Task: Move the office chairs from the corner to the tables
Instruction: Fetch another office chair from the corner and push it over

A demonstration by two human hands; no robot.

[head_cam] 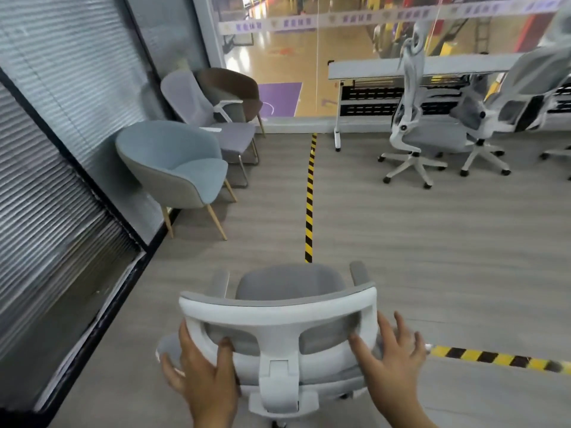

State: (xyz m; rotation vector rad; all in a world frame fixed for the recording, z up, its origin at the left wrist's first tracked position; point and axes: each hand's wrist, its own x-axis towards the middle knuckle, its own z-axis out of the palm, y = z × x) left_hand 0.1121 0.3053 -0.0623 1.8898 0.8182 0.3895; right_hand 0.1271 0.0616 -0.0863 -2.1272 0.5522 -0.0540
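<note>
1. Evidently the step in hand was wheeling one office chair (278, 329) out toward the tables; it stood at the near edge of the view, seen from behind, its seat facing the far end of the room.
2. At near left, the left hand (200, 375) gripped the left end of the white headrest frame (278, 313), thumb curled through the opening and fingers wrapped round the outer edge.
3. At near right, the right hand (392, 353) lay against the right end of the same frame with fingers spread wide and fairly straight, pressing, it seemed, and not clasping.
4. Judging from this, the next move called for a firmer right-hand hold, then a push forward and rightward toward the long white table (432, 64) at far right.
5. Along the left wall, beside the blinds (55, 149), stood a blue tub armchair (176, 168), a grey cantilever chair (216, 118) behind it, and a brown armchair (234, 88) farthest back.
6. Down the middle of the floor ran a strip of yellow-and-black hazard tape (310, 199); flat on the floor, it probably posed little hindrance to castors.
7. At far right, two white mesh office chairs (432, 131) already stood at the table, so the incoming chair would need a free place beside them.
</note>
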